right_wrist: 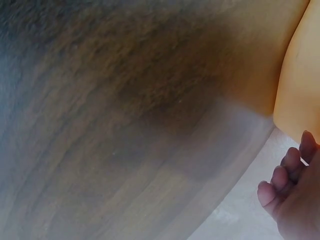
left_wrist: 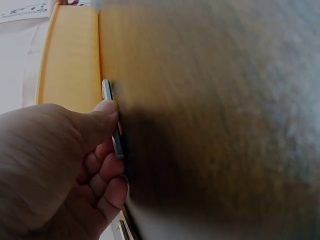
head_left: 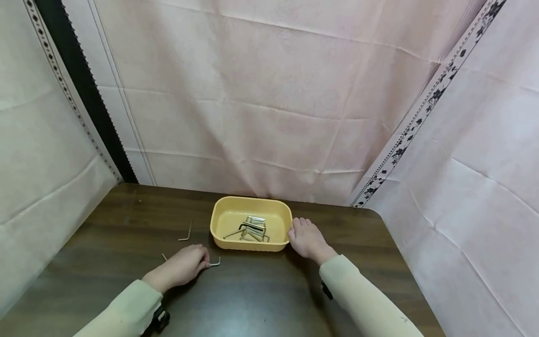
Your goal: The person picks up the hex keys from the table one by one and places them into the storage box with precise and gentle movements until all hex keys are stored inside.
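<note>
My left hand (head_left: 182, 266) pinches an L-shaped hex key (head_left: 215, 263) between thumb and fingers, low over the table in front of the yellow tray. In the left wrist view the thumb presses on the silver hex key (left_wrist: 118, 142). At the tray's right end is my right hand (head_left: 309, 238), its fingers extended against the side of the yellow tray (head_left: 252, 246). The right wrist view shows those fingers slightly bent beside the tray wall (right_wrist: 300, 90). Several metal hex keys (head_left: 254, 229) lie in a loose pile inside the tray.
Left of the tray, another hex key (head_left: 188, 234) lies on the dark wooden table (head_left: 261, 299). A further thin metal piece (head_left: 164, 257) shows behind the left hand, partly hidden. Pale cloth curtains (head_left: 269, 107) hang behind the table and along both sides.
</note>
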`<state>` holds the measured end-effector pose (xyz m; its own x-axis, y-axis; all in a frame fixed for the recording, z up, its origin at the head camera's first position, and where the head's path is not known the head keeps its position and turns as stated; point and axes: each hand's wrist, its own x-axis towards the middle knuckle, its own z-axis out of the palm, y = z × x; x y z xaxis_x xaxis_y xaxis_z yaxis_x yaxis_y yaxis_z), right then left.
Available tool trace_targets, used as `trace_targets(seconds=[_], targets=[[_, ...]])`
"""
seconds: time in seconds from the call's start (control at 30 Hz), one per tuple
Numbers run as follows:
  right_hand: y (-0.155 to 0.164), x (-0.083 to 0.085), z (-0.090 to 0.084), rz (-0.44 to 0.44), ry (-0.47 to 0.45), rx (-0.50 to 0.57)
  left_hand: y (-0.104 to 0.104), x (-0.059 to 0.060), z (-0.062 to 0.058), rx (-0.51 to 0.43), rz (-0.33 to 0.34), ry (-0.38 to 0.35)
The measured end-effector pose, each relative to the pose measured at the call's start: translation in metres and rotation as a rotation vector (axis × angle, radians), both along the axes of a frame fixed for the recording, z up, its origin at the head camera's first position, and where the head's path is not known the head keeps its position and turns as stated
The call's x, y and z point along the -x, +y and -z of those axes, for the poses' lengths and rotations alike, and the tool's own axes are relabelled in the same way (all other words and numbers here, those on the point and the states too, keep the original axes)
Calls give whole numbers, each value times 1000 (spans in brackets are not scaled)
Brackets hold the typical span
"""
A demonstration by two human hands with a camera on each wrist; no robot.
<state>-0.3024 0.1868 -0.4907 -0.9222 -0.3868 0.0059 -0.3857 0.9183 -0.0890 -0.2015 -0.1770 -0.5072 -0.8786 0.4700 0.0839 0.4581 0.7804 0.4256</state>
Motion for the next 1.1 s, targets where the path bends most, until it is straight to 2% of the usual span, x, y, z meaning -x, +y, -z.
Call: trace_targets(seconds=[0.1,0.3,0.63,0.87,0.97,1.1], targets=[[1,-2,1,0,1,7,1,-5,0,-20,-1,-13],[2,-3,-2,17,-28,10,-3,-4,-2,-82,-34,-3],[0,-2,-1,-4,-18,32,-18,-1,1,-160,-182,99],[-1,0,-1,-17,-16,42,-28,6,-1,-232,-319,209],[0,1,0,-13,-10,48,-30,9,-1,-244,-335,254],[1,0,1,-15,-12,38,-29,12,-3,-264,-336,274]])
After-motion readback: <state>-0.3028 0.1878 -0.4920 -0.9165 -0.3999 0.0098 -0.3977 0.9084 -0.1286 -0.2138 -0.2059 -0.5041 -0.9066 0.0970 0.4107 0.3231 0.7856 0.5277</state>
